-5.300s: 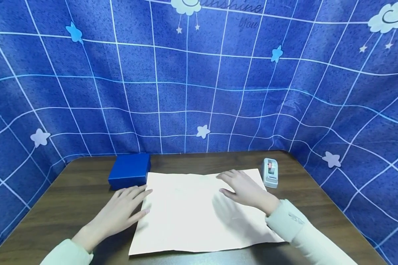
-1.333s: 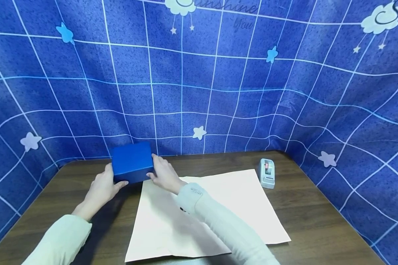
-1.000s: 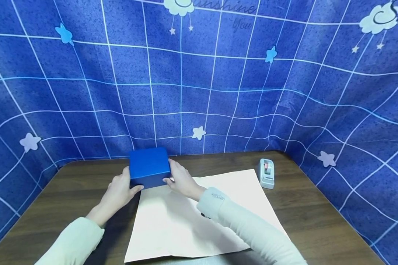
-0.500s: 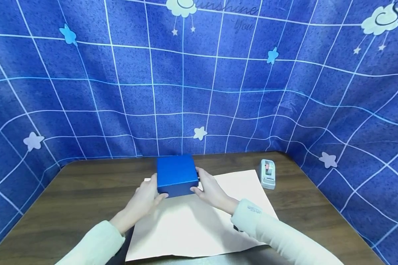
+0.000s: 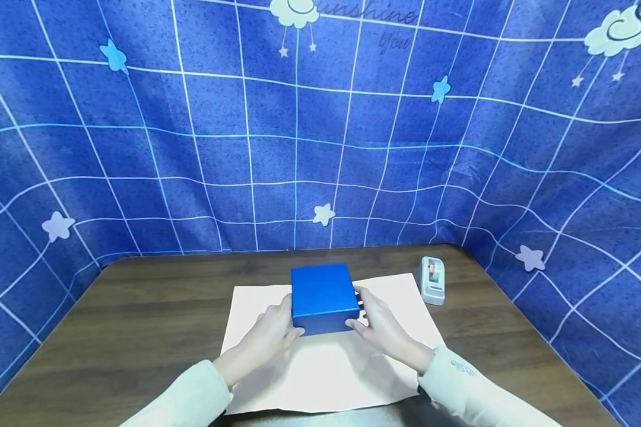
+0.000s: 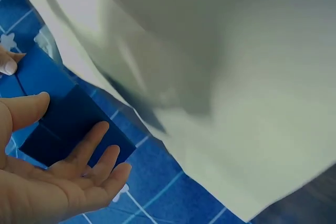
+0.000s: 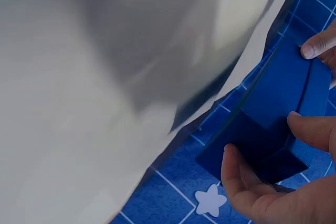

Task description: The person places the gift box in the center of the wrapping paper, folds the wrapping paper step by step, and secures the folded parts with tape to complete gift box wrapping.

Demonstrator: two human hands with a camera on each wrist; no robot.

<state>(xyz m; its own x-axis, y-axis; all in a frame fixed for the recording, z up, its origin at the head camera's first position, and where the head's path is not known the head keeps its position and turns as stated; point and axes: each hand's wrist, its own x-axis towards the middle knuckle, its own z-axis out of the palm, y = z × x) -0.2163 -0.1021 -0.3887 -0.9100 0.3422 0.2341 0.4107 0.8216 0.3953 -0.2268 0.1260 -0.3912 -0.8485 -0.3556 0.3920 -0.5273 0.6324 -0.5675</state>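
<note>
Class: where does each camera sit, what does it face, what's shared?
Head: on the head, facing forward and down at blue box and white paper; left hand, right hand, sleeves show.
Left wrist: worn there, faces box, paper; left hand near, right at edge.
Right wrist: worn there, faces box, paper; right hand near, left at edge.
Wrist views share box, paper, hands.

Fingers (image 5: 285,307) grip a blue box (image 5: 323,290); paper (image 5: 320,373) beneath.

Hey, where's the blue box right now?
In the head view, the box is in the lower half, near the middle, held up over the paper between the left hand and right hand.
</note>
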